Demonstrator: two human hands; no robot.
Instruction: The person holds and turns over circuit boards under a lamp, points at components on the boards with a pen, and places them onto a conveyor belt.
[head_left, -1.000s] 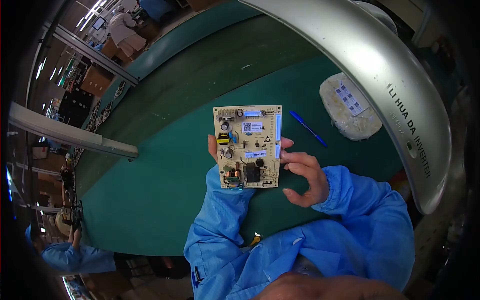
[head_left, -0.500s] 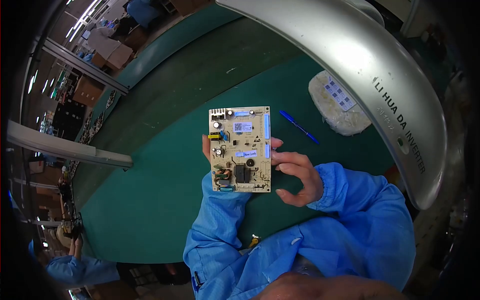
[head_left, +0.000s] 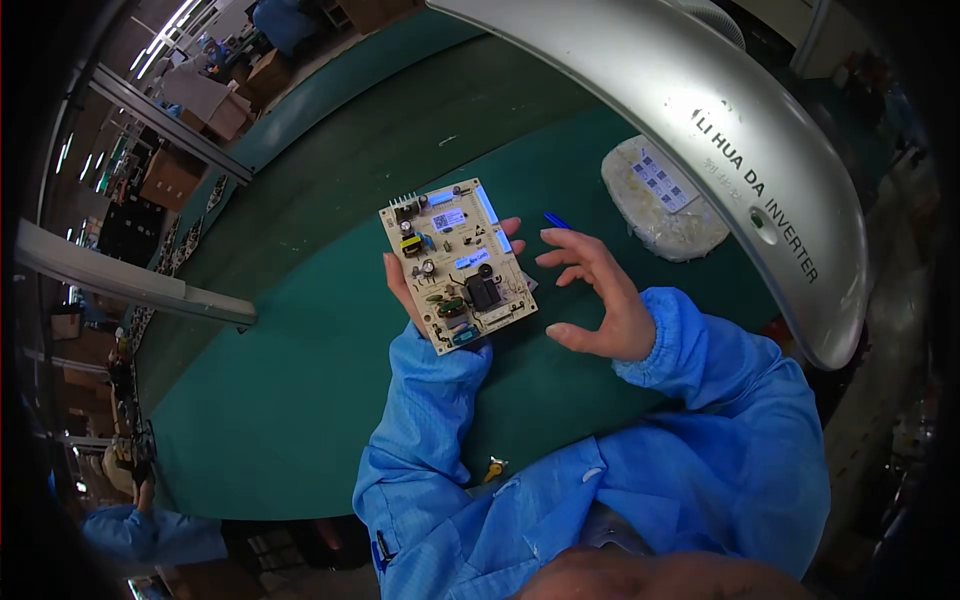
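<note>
A beige circuit board [head_left: 458, 262] with capacitors, a black relay, white connectors and a few labels faces up, tilted, above the green table. My left hand [head_left: 401, 288] grips it from beneath, thumb along the left edge and fingertips showing past the right edge; the palm is hidden by the board. Just right of the board, my right hand [head_left: 607, 298] is apart from it, fingers spread and curved with nothing between them. Behind those fingers lies a blue pen [head_left: 556, 220], partly covered.
A plastic-wrapped white bundle [head_left: 668, 205] with a printed label rests on the green table [head_left: 290, 410]. A silver lamp arm [head_left: 720, 130] arches overhead at the right. Metal posts [head_left: 130, 275] stand at the left, where another person's blue sleeve [head_left: 150, 535] shows.
The circuit board has moved left and slightly up, turning counterclockwise in my left hand. My right hand has come away from its right edge and opened wider.
</note>
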